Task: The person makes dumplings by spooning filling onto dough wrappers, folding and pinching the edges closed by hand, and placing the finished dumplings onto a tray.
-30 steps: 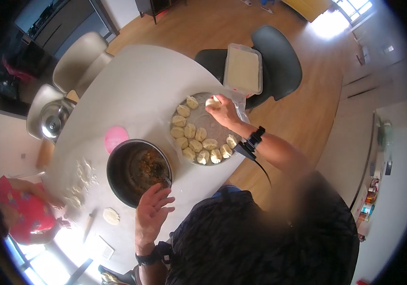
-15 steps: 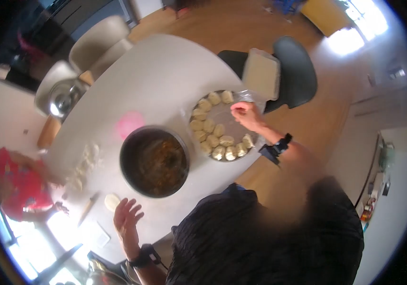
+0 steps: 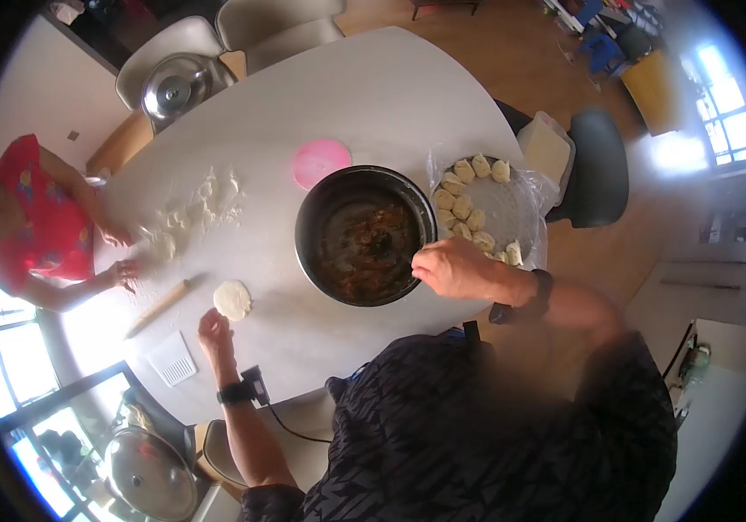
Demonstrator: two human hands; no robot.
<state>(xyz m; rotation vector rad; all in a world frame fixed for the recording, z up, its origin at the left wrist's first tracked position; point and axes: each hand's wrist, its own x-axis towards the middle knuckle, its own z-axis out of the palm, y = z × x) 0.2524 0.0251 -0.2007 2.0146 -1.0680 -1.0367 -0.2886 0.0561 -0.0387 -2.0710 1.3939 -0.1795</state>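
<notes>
On the table lies a round, flat dough wrapper. My left hand is at its near edge, the fingers curled together and touching it. My right hand is closed in a pinch over the right rim of a dark metal pot; what the fingers hold there is hidden. Brown, moist filling covers part of the pot's bottom. To the right, partly behind my right hand, a round tray with plastic film holds several folded dumplings along its left side.
A pink plate lies beyond the pot. Leftward are a rolling pin, a white slotted board and floured dough pieces. Another person's hands rest at the table's left edge. A metal lid sits on a chair.
My right hand has moved left from above the dumpling tray to the pot's rim. My left hand, open before, has curled its fingers at the dough wrapper. The camera view has shifted.
</notes>
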